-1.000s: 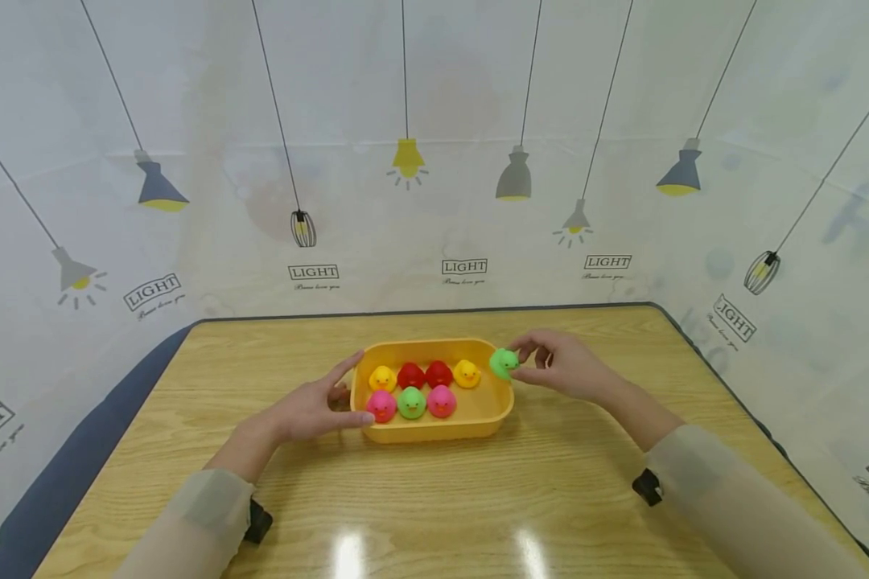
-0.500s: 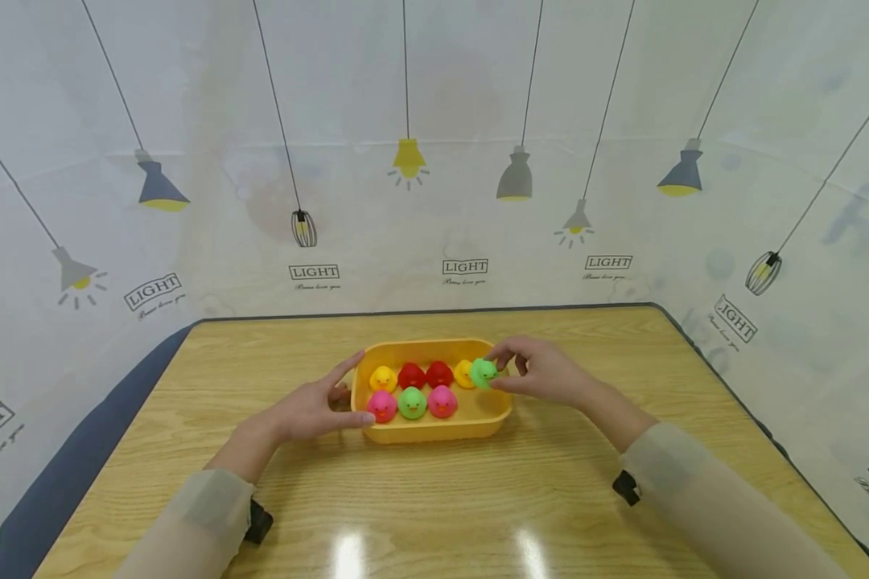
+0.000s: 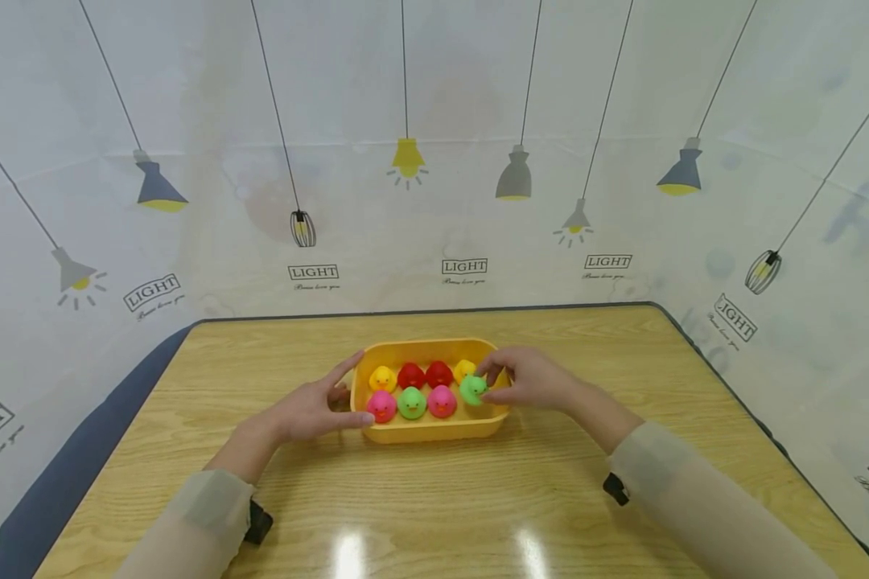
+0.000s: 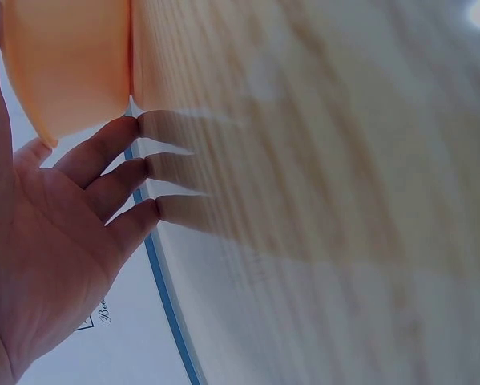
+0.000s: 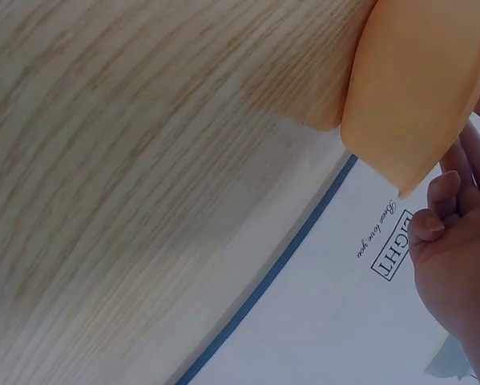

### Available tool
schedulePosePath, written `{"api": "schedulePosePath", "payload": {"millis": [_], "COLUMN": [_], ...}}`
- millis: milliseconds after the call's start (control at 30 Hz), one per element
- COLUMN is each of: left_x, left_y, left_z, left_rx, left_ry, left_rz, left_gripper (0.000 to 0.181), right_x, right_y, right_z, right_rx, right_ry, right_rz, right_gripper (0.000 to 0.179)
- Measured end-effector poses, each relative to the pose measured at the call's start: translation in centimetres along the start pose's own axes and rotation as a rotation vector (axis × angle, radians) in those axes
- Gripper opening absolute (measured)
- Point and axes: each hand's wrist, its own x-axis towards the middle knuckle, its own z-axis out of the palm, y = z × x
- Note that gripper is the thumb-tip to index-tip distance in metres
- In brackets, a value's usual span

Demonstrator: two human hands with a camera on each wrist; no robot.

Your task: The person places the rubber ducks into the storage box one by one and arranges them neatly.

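Note:
A shallow orange-yellow plastic tray (image 3: 430,434) sits on the wooden table with several small rubber ducks in it. My right hand (image 3: 539,381) reaches over the tray's right end and pinches a green rubber duck (image 3: 472,390) between thumb and fingers. That duck is low inside the tray, in front of a partly hidden yellow duck (image 3: 464,368) and right of a pink duck (image 3: 442,401). At the left end, my left hand (image 3: 311,408) spans the tray, its fairly straight thumb and index finger touching the rim. In the left wrist view its other fingers extend beside the tray wall (image 4: 71,64).
Inside the tray, another yellow duck (image 3: 382,379) and two red ducks (image 3: 410,375) line the back. A pink duck (image 3: 381,406) and a green duck (image 3: 411,403) stand in front. Behind the table (image 3: 434,507) hangs a lamp-printed white cloth (image 3: 362,185).
My right hand has carried the green duck leftward from over the tray's right rim and lowered it toward the front row. My left hand has stayed at the tray's left end.

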Motion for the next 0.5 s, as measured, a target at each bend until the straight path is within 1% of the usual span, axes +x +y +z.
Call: {"api": "schedulePosePath", "payload": {"millis": [167, 267, 400, 500], "left_x": [-0.03, -0.05, -0.01, -0.03], "left_y": [0.06, 0.08, 0.04, 0.06], "left_z": [-0.01, -0.02, -0.01, -0.01], "left_rx": [-0.001, 0.002, 0.003, 0.001], "left_ry": [0.001, -0.001, -0.002, 0.0], "left_rz": [0.001, 0.006, 0.005, -0.003], "left_gripper": [0.113, 0.113, 0.114, 0.114], "right_x": [0.31, 0.43, 0.5, 0.51], "right_y": [-0.01, -0.09, -0.22, -0.31], "right_z": [0.17, 0.22, 0.39, 0.45], "right_rx": [-0.03, -0.051, -0.111, -0.172], "right_ry": [-0.027, -0.038, -0.048, -0.042], "right_rz": [-0.033, -0.036, -0.008, -0.019], "right_gripper": [0.029, 0.027, 0.027, 0.027]}}
